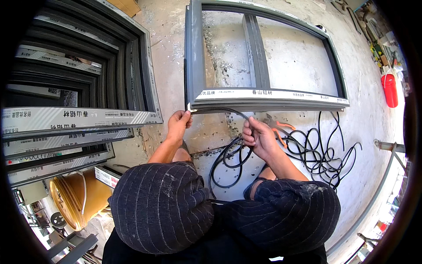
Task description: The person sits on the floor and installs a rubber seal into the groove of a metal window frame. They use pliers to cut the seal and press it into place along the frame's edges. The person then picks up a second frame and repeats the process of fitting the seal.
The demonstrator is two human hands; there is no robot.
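A grey window frame with one crossbar lies before me, a printed film strip along its near side. A long black rubber sealing strip runs along that near edge. My left hand is at the frame's near left corner, thumb and finger pinched on the strip's end there. To its right, my right hand is closed round the strip a little away from the frame. Beyond it the strip hangs in loose loops on the floor. Orange-handled pliers lie just right of my right hand.
Dark frames with printed film are stacked at the left. A yellow bucket lies at the lower left. Tangled black strip spreads over the floor on the right. A red fire extinguisher and a metal bar stand at the far right.
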